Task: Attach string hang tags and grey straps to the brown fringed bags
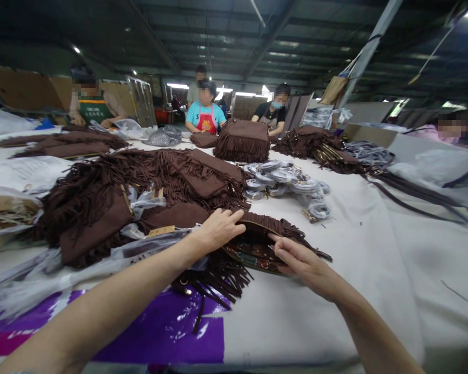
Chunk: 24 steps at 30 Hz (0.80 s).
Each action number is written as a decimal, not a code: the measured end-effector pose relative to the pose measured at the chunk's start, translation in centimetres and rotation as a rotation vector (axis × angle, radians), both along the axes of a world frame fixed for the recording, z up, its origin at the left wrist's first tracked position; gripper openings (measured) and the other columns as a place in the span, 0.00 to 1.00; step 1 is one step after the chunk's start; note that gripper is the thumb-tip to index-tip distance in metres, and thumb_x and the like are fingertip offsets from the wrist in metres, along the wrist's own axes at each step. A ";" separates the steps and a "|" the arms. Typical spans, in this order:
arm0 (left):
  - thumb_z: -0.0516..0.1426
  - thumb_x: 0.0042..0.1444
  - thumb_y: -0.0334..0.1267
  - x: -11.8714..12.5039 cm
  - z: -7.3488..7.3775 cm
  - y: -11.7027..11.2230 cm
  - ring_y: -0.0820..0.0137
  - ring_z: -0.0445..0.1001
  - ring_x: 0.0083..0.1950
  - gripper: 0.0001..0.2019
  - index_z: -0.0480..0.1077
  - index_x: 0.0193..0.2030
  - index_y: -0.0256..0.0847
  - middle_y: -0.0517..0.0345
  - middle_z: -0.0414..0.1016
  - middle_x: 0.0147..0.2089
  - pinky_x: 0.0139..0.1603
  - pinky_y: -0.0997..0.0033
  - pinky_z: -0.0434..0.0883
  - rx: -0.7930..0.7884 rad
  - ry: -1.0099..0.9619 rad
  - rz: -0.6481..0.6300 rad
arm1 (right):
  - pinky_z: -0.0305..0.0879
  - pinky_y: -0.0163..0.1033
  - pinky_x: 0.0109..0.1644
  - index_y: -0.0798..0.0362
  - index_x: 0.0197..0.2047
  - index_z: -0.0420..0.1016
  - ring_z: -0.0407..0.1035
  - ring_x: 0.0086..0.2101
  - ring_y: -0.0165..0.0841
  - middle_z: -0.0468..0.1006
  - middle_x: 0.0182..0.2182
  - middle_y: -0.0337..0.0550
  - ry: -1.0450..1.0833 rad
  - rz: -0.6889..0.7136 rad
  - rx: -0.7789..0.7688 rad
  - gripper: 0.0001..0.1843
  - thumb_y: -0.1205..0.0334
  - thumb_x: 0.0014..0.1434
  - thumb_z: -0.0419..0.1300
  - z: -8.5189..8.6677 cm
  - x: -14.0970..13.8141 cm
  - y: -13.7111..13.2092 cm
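A dark brown fringed bag (253, 254) lies on the white table in front of me, its mouth spread apart so that a patterned lining shows. My left hand (220, 228) grips the far left part of its rim, fingers bent over the edge. At the right side of the opening, my right hand (300, 259) pinches the bag's edge, with the index finger reaching toward the inside. Long fringe hangs out to the left, beside a small metal clasp (187, 292). Close to my left forearm is a tan tag (161, 230) on clear plastic.
A heap of brown fringed bags (97, 202) fills the left. Plastic-wrapped straps (284, 179) lie beyond my hands. More bags (244, 140) are stacked farther back, where several people stand around the table. Purple plastic (171, 332) covers the near edge; dark straps (413, 189) lie at right.
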<state>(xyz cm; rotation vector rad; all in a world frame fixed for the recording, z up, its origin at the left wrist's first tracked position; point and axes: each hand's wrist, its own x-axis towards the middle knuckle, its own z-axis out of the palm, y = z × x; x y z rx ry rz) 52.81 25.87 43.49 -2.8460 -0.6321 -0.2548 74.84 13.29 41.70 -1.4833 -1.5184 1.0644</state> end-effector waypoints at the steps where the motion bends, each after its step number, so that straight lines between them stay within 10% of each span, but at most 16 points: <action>1: 0.49 0.64 0.30 0.3 -0.4 0.2 0.61 0.72 0.48 0.10 0.70 0.46 0.41 0.45 0.67 0.56 0.49 0.59 0.66 -0.038 0.017 0.022 | 0.74 0.42 0.39 0.50 0.32 0.65 0.69 0.51 0.45 0.67 0.60 0.52 0.000 0.000 -0.001 0.17 0.45 0.62 0.55 0.0 0.1 0.0; 6: 0.53 0.57 0.26 0.9 -2.7 2.0 0.61 0.73 0.41 0.12 0.69 0.46 0.42 0.53 0.73 0.37 0.46 0.64 0.67 -0.456 -0.235 0.183 | 0.71 0.45 0.47 0.50 0.32 0.68 0.67 0.53 0.45 0.72 0.55 0.51 -0.129 0.057 0.134 0.15 0.50 0.65 0.52 -0.3 -0.2 0.6; 13: 0.52 0.55 0.28 -0.1 -3.6 4.4 0.70 0.68 0.37 0.05 0.66 0.36 0.40 0.62 0.70 0.34 0.40 0.74 0.65 -0.719 -0.534 0.195 | 0.63 0.37 0.32 0.49 0.31 0.64 0.68 0.28 0.34 0.72 0.25 0.38 -0.512 -0.091 0.338 0.11 0.60 0.65 0.47 -1.2 -4.0 3.4; 24: 0.54 0.47 0.26 -0.2 -4.4 4.9 0.74 0.64 0.33 0.09 0.65 0.36 0.38 0.65 0.65 0.30 0.33 0.76 0.62 -1.032 -0.742 0.196 | 0.53 0.37 0.29 0.51 0.33 0.66 0.71 0.30 0.37 0.74 0.29 0.45 -0.908 -0.190 0.387 0.11 0.69 0.66 0.48 -3.5 -6.9 7.0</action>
